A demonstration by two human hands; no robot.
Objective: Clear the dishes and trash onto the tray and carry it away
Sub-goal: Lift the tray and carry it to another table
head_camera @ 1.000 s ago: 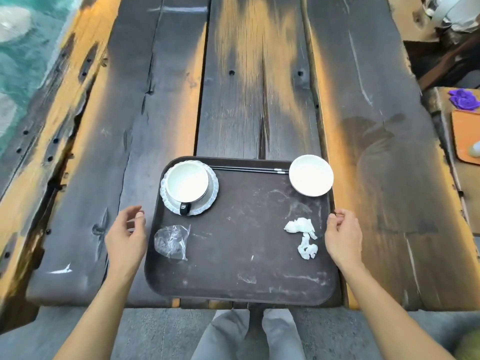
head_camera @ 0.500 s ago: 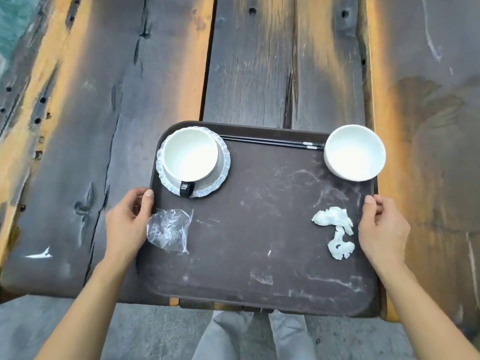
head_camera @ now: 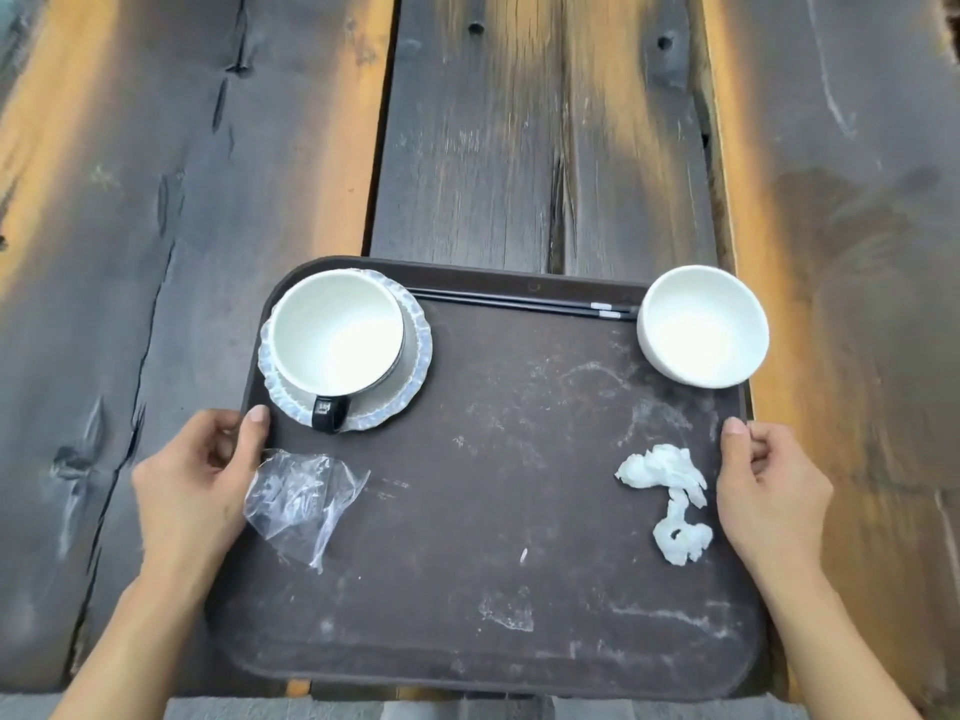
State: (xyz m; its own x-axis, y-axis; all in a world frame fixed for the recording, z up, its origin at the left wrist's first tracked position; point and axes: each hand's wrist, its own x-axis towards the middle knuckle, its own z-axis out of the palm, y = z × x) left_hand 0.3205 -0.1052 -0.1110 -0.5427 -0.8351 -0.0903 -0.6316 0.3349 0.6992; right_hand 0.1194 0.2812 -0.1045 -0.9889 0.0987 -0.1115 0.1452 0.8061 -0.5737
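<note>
Left hand [head_camera: 195,491] curled on the tray's [head_camera: 493,589] left rim, thumb on top. On the tray, left to right: plastic wrapper [head_camera: 298,493], cup [head_camera: 337,335] on saucer [head_camera: 410,376], chopsticks [head_camera: 519,302], tissue [head_camera: 670,498], bowl [head_camera: 702,327]. Right hand [head_camera: 769,491] clamps the right rim. Tray lies on the table [head_camera: 519,122].

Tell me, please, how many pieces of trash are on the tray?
2: a clear plastic wrapper by the left hand, and a crumpled white napkin by the right hand.
</note>
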